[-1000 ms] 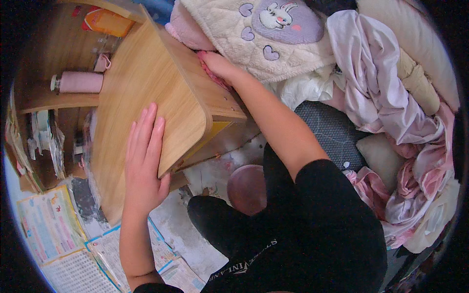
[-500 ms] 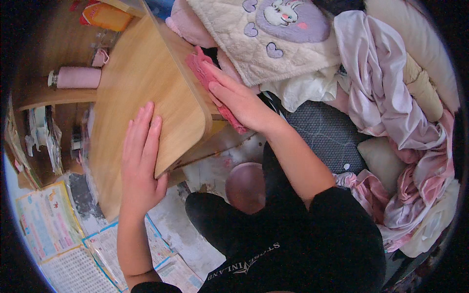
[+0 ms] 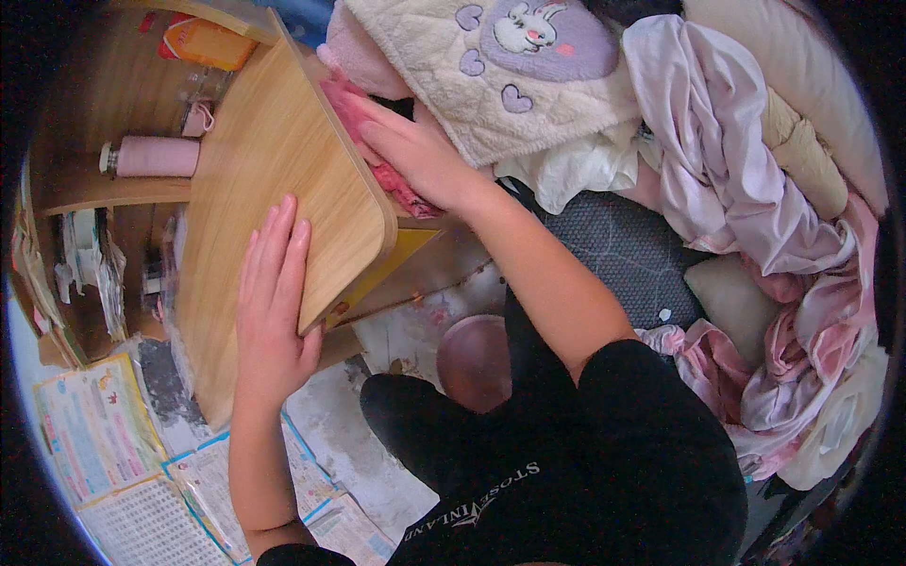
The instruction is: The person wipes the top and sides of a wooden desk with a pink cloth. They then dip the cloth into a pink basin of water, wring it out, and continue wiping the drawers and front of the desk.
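Note:
My left hand (image 3: 276, 297) lies on the wooden desktop (image 3: 293, 141), its fingers stretched flat over the wood and its thumb down at the near edge. My right hand (image 3: 415, 156) presses a pink cloth (image 3: 401, 189) against the desk's right side, just under the overhanging top. The fingers lie long over the cloth, and part of it bunches out below the palm. The fingertips are smeared by motion against the pink. Right beside that hand is a cream quilted blanket (image 3: 538, 113) with a rabbit patch and purple hearts.
Shelves at the left hold a pink bottle (image 3: 156, 157) and stacked books (image 3: 92, 269). A pink round basin (image 3: 474, 363) sits on the floor near my legs. Crumpled bedding (image 3: 717, 141) heaps up at the right. Printed sheets (image 3: 99, 424) lie at the lower left.
My right hand has slid the pink cloth farther up along the desk's side, away from me. The left hand stays in place on the desktop. The view has shifted slightly.

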Motion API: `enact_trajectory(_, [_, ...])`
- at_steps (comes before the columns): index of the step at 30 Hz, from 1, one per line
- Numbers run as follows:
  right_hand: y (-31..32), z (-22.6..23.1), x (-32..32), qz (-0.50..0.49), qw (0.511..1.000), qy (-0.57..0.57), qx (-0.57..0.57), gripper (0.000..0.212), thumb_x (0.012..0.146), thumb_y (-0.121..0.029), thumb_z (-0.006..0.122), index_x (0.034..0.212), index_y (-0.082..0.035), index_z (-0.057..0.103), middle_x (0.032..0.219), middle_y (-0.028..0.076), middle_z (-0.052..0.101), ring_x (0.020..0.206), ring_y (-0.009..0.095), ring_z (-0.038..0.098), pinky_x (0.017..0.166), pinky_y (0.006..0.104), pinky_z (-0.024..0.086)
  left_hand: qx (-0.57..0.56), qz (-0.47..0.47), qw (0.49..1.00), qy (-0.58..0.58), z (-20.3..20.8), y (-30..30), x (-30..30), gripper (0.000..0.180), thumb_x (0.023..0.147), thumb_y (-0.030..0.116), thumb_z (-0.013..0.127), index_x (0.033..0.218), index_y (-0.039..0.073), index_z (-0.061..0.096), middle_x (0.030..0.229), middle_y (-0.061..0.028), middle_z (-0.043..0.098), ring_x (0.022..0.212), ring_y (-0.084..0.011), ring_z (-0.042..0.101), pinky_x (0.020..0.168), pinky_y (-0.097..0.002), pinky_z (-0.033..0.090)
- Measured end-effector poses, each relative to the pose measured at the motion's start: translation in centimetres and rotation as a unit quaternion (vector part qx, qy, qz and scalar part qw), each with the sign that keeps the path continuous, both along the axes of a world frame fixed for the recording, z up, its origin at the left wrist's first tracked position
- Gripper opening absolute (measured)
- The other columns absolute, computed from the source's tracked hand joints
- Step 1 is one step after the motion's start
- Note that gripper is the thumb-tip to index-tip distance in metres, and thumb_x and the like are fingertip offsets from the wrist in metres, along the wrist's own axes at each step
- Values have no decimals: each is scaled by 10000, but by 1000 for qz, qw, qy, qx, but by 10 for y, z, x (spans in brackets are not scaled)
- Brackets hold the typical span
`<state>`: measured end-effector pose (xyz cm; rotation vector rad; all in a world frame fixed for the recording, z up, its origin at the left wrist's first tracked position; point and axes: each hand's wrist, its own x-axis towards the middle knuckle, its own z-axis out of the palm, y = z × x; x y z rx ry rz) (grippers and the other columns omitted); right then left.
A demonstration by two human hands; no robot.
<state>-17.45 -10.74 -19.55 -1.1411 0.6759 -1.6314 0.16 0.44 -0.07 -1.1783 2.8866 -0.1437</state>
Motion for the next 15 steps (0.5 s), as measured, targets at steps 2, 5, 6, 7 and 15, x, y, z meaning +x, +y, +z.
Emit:
enact_trajectory(2, [12,-5,-19,102,986,-25,128,414,1132,-371,413,1455,-148,544,892,23,599,649,141,563,564,328,501,-1,-6,1000,-7,2,-2,-3,941,662,-60,596,1586,10,431,1673,-215,367,1559,-402,340,1286,-526,250])
enact_trajectory(5, [-18,-45,-9,69,984,-33,160,299,1124,-358,413,1204,-137,598,762,-4,540,571,135,494,496,341,426,1,-4,1000,1,3,0,-2,945,657,-68,596,1585,10,433,1674,-211,370,1558,-402,342,1285,-527,252])
enact_trajectory(6, [-32,-53,0,68,982,-66,163,290,1114,-376,427,1104,-138,594,718,-11,518,536,135,463,468,344,391,2,2,1000,2,1,0,0,945,656,-68,595,1584,9,434,1673,-212,370,1558,-401,343,1284,-527,253])
enact_trajectory(7, [-48,-62,10,67,979,-100,166,310,1103,-393,440,1004,-140,590,675,-19,496,500,135,432,439,347,355,3,10,1000,1,0,1,2,945,654,-67,595,1583,8,435,1673,-212,371,1557,-401,345,1284,-528,254])
enact_trajectory(15, [-148,-125,10,104,943,12,316,375,1038,-386,497,746,-177,603,612,-17,502,510,150,414,498,344,341,-1,-6,1000,-11,3,-5,-6,908,669,-41,599,1565,4,455,1669,-228,372,1549,-421,352,1279,-539,257])
